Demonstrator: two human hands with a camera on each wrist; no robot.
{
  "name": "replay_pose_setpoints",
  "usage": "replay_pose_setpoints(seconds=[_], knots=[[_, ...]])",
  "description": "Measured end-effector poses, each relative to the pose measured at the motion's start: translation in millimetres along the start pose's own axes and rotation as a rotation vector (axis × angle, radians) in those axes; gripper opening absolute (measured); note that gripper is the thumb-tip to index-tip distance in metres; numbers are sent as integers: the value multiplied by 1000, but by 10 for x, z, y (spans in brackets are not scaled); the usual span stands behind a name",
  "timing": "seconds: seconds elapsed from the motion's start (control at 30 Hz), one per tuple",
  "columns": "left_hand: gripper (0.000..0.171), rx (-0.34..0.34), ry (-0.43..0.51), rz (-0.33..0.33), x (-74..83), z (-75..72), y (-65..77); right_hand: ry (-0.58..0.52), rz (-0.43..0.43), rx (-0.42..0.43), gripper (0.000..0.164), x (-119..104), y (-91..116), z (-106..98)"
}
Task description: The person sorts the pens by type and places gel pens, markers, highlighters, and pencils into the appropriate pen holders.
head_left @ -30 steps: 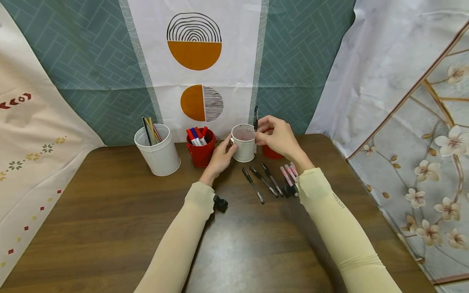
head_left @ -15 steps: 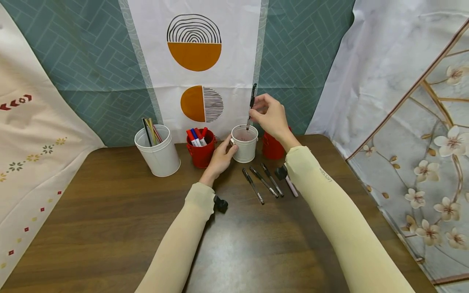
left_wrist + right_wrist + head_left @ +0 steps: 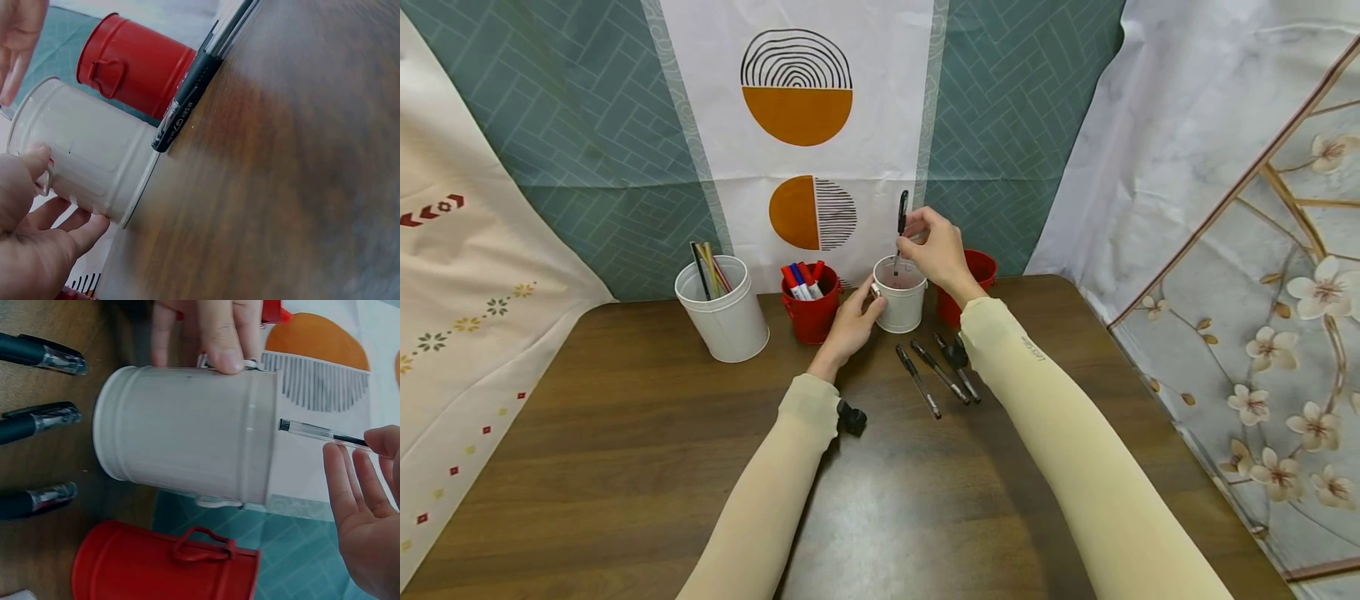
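My left hand (image 3: pixel 848 323) holds a small white bucket (image 3: pixel 902 310) by its left side; in the left wrist view the thumb lies at its small handle (image 3: pixel 44 181) and the fingers curl against the wall. My right hand (image 3: pixel 937 252) pinches a clear pen with a black cap (image 3: pixel 902 210), held upright over the bucket's mouth. In the right wrist view the pen's end (image 3: pixel 284 425) is right at the rim. Three similar black-capped pens lie side by side on the table in front of the bucket, the leftmost pen (image 3: pixel 918 381) nearest my left hand.
A red bucket (image 3: pixel 949 310) stands right of the white one, partly behind my right wrist. Left of my left hand is another red bucket (image 3: pixel 814 321) with red and blue markers. A larger white bucket (image 3: pixel 730 327) holding thin sticks stands farther left on the wooden table (image 3: pixel 647 467).
My right hand lifted the pen from beside the white bucket's right side, then moved left and lowered it over the mouth. My left hand stays on the bucket.
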State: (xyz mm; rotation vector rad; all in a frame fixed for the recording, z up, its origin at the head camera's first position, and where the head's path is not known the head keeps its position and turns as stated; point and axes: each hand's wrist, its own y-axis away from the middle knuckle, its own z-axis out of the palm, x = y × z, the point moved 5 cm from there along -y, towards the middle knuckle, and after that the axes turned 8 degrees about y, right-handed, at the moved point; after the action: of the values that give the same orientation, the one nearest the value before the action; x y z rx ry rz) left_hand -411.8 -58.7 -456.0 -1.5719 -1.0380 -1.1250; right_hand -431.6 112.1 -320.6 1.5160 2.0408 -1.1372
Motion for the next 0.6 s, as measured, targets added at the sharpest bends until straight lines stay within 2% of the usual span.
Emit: replay_pose_setpoints(seconds=[0.3,0.6], knots=[[64,-7,-3,-12,-10,0,-6,-11,25,-32,32,128,38,158],[64,-3,7,2,3,-3,-2,23,31,-64,29,134,75,247]])
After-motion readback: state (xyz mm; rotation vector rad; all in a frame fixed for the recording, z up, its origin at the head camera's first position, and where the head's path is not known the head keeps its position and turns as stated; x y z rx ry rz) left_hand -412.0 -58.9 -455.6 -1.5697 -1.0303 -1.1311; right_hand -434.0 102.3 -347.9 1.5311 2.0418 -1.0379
